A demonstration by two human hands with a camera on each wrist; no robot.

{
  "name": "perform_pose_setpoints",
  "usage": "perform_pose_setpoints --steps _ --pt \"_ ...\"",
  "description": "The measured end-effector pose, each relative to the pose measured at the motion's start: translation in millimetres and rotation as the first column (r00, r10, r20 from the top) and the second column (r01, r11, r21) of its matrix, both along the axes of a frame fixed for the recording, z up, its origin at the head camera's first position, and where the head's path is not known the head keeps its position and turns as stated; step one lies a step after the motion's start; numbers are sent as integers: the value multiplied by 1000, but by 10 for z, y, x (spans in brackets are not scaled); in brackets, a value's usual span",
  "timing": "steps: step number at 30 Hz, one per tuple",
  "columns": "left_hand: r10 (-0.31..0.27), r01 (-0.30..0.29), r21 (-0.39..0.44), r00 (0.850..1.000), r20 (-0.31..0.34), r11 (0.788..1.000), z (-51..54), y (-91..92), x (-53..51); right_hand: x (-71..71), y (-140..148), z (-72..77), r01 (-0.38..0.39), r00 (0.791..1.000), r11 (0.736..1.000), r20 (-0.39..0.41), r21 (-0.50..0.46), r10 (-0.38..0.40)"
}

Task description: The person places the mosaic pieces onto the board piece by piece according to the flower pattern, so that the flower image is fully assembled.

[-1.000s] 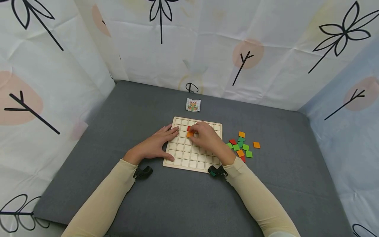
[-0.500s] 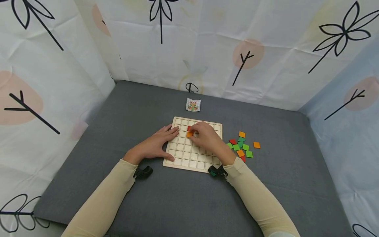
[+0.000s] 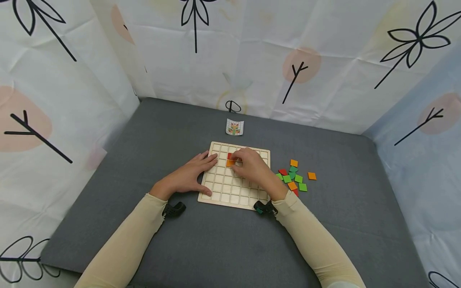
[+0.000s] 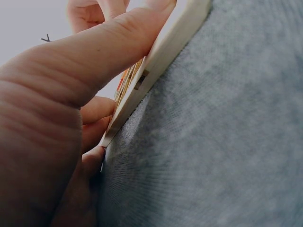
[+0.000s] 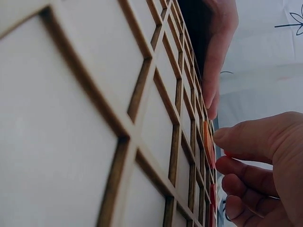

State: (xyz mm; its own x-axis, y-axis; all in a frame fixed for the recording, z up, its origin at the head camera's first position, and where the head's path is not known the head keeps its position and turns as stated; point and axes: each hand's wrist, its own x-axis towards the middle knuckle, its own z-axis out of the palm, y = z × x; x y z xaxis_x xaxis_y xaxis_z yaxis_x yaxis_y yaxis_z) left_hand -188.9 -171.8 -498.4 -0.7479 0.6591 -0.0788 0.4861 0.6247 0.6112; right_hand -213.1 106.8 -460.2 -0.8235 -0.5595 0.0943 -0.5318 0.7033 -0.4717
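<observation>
A pale wooden grid board lies on the grey surface. My left hand rests spread along the board's left side; in the left wrist view its thumb lies over the edge. My right hand is over the upper middle, thumb and index finger pinching at an orange tile that sits in the grid. The right wrist view shows the thumb of that hand against the orange tile. A red tile sits just above it, partly covered by fingers.
Right of the board lie several loose tiles: orange, red, dark green and light green. One orange tile is farther right. A small patterned card lies beyond the board. Printed cloth hangs behind.
</observation>
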Motion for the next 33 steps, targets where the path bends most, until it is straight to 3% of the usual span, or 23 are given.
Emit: perform_pose_setpoints --steps 17,33 --pt "6 -6 -6 1000 6 1000 0 0 2 6 220 37 47 997 997 58 -68 -44" --pt "-9 9 1 1000 -11 1000 -33 -14 -14 48 626 174 130 991 990 26 -57 -129"
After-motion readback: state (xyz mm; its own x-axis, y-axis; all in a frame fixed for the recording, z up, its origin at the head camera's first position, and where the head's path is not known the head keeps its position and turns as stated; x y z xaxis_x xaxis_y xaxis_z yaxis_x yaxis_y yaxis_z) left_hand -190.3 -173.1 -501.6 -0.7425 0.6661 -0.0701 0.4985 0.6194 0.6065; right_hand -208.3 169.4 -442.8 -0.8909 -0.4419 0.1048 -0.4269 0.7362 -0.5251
